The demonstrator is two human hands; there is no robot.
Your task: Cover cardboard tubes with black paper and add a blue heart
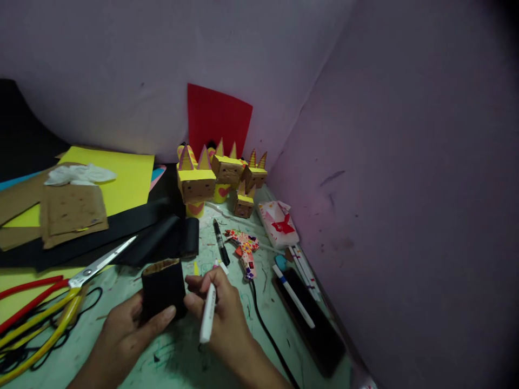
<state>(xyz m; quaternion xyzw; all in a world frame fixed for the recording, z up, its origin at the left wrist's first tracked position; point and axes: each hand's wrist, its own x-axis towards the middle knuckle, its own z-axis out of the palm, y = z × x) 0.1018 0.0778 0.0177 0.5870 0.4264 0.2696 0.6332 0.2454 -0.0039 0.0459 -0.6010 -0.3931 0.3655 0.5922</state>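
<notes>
My left hand (127, 332) is closed around a short cardboard tube (164, 289) covered in black paper, its open brown end facing up. In my right hand (227, 313) is a white marker (208, 314), gripped between the fingers close to the tube's right side. Whether its tip touches the black paper is hidden by my fingers. A black pen (221, 243) lies just beyond my right hand. To the right of that rests a glue gun (245, 251) with a colourful patterned body and a black cord.
Scissors (95, 270) with red and yellow handles nearby lie at left. Behind them are black strips (121, 227), yellow paper (132, 175) and cardboard (73, 213). Small cardboard figures (197, 189) with pointed ears stand at the back. A dark phone-like slab (320, 335) carries another white marker (294, 297).
</notes>
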